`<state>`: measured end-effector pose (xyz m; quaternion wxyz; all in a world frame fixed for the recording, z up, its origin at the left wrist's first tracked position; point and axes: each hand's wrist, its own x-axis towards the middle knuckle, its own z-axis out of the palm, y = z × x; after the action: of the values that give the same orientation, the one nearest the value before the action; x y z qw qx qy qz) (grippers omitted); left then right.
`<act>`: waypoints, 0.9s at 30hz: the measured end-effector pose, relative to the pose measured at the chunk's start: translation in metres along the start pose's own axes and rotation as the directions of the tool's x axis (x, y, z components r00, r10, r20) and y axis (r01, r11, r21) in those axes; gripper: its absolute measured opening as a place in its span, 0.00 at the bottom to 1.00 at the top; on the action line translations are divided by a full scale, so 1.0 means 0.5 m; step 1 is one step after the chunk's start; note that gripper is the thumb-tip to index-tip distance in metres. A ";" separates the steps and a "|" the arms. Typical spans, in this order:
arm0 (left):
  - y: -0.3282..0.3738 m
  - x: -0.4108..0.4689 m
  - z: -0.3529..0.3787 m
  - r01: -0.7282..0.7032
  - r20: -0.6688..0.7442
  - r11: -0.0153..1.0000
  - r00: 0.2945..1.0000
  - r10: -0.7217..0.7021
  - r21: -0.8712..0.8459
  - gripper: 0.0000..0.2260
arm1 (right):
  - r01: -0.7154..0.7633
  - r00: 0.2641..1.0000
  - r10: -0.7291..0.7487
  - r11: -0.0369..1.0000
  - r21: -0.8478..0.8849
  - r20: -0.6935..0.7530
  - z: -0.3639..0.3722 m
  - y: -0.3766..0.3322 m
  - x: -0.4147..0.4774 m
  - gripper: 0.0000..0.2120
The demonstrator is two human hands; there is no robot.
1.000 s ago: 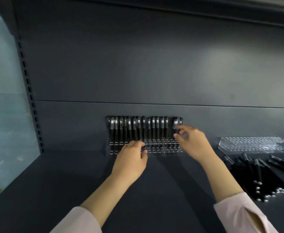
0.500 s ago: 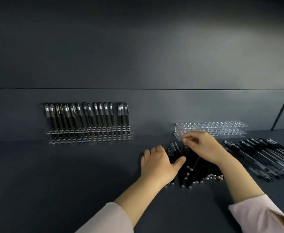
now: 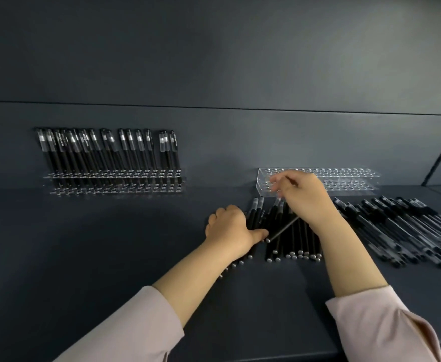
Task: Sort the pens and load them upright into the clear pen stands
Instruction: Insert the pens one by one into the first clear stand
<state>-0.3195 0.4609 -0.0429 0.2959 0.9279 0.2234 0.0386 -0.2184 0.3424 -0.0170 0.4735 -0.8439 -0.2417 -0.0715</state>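
R. hand (image 3: pixel 305 201) pinches one pen (image 3: pixel 283 228) between thumb & fingertips, lifted over the middle pile (image 3: pixel 297 244). The pen's long axis is diagonal, with the silver end near-left and the other end passing far-right through the grip, in front of the empty stand (image 3: pixel 349 178). L. hand (image 3: pixel 228 228) has its fingers curled over a bunch of pens (image 3: pixel 256 212) at the pile's left edge, thumb stretched right. These lie flat on the shelf (image 3: pixel 83 244), axes near-to-far, caps far. The filled stand (image 3: pixel 115 182) at left holds upright pens (image 3: pixel 104 150), caps up. A second pile (image 3: pixel 410 231) lies at right, slanted.
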 end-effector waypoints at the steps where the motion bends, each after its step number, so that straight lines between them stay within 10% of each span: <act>1: -0.002 0.000 -0.002 0.004 0.005 1.000 1.000 -0.004 -0.022 0.34 | 0.000 1.000 0.000 1.000 -0.001 -0.025 -0.001 0.000 0.000 0.14; 27: -0.030 -0.006 -0.038 -0.069 0.018 0.989 0.997 0.072 -0.131 0.12 | 0.053 0.996 -0.059 0.995 -0.086 -0.071 0.012 0.001 -0.012 0.10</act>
<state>-0.3319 0.4807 -0.0356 0.3569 0.9143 0.1840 0.0532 -0.2242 0.3451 -0.0227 0.4441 -0.8528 -0.2445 -0.1260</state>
